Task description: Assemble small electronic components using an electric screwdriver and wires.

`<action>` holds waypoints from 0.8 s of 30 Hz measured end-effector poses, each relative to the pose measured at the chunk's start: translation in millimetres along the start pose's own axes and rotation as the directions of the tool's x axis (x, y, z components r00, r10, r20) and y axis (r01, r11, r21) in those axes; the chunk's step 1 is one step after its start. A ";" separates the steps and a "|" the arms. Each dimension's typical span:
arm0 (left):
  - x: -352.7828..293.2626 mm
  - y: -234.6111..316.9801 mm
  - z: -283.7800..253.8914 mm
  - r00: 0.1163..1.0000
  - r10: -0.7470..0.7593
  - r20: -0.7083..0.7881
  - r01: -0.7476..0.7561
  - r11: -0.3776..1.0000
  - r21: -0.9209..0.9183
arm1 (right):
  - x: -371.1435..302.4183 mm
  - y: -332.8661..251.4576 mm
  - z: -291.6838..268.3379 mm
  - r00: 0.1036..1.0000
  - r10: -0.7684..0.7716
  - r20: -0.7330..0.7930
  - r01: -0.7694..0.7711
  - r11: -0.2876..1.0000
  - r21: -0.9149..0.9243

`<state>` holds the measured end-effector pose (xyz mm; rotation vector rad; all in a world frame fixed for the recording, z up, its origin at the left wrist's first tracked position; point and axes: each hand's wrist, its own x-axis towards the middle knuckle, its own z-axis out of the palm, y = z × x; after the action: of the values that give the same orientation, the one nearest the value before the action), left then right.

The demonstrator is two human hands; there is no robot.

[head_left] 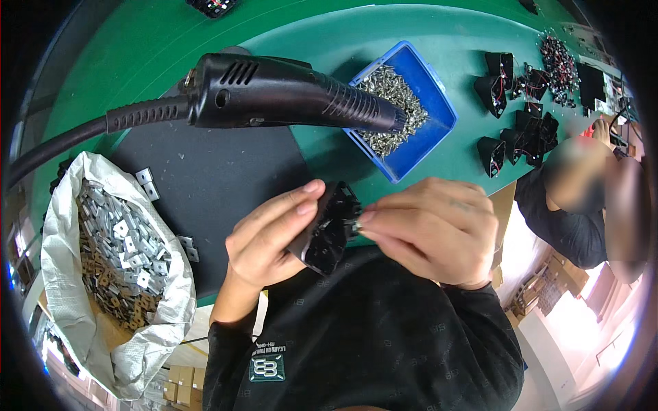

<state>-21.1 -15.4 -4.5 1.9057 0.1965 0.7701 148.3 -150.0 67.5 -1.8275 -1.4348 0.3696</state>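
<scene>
My left hand [271,236] is closed round a black plastic housing [327,240], held tilted in front of my chest with its hollow side showing. My right hand [435,229] pinches at the housing's right edge. Something small and shiny shows at those fingertips, too small to name. Above the hands hangs a black electric screwdriver [274,92], its cable running off to the left. Its tip end lies over a blue plastic tray [444,116] holding many silvery screws [387,85].
A white woven sack [65,274] of small square metal plates [130,246] stands at the left. Loose plates [147,183] lie on a black mat [219,171]. More black housings [490,96] and a heap of small parts [558,68] lie far right, near a co-worker [569,205].
</scene>
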 end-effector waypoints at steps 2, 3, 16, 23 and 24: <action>-1.4 -0.3 3.2 1.000 0.028 0.006 -0.028 1.000 0.001 | 1.3 0.6 5.7 1.000 -0.019 0.008 0.018 0.999 0.038; -1.3 0.2 4.5 0.999 0.032 0.006 -0.032 0.999 0.022 | 2.1 0.3 7.1 1.000 -0.018 0.015 0.018 1.000 0.018; -4.9 -2.3 -0.5 1.000 0.016 0.019 -0.018 0.995 0.098 | 2.9 2.9 6.5 0.989 -0.111 0.099 0.116 0.992 -0.048; -1.9 -3.1 0.3 0.998 -0.021 0.055 0.020 0.999 0.028 | 4.2 11.4 8.1 0.992 -0.057 0.112 0.059 0.998 -0.008; -2.2 -4.1 -0.3 0.998 -0.027 0.058 0.026 1.000 0.011 | 3.3 12.1 8.8 0.993 -0.053 0.105 0.054 0.999 -0.001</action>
<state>-22.1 -14.3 -8.8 1.9287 0.1893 0.6960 152.1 -144.4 53.8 -1.7919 -1.5538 0.4410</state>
